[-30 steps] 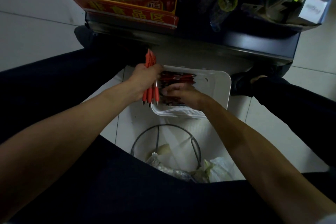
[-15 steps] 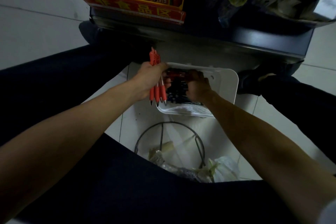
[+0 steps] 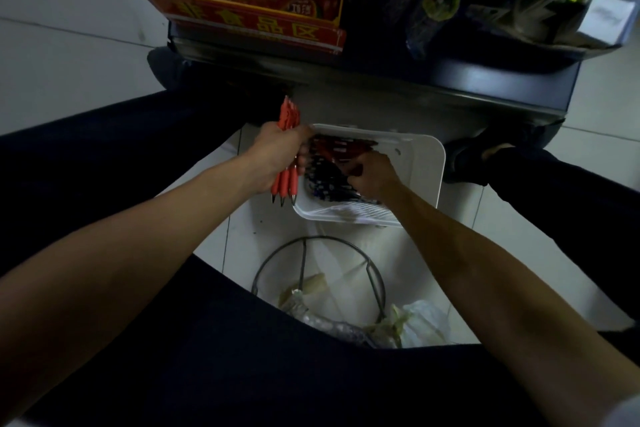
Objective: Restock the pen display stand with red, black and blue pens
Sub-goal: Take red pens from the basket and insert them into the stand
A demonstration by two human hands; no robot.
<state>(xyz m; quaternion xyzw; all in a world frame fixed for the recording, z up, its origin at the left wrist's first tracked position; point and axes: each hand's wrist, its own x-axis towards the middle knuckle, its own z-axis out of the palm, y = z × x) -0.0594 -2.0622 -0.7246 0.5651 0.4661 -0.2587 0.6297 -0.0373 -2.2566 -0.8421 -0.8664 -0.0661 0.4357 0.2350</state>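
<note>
On pale floor tiles [image 3: 256,215] mid-frame, under a dark shelf [image 3: 415,94], my left hand [image 3: 277,152] fists red pens [image 3: 289,182] beside the white tray [image 3: 426,170]; right hand [image 3: 372,173] curls among loose pens [image 3: 329,180], grip unclear.

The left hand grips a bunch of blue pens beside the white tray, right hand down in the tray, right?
No: the head view shows the pens in the left hand are red, not blue. The rest stands: beside the white tray, right hand in it.
</note>
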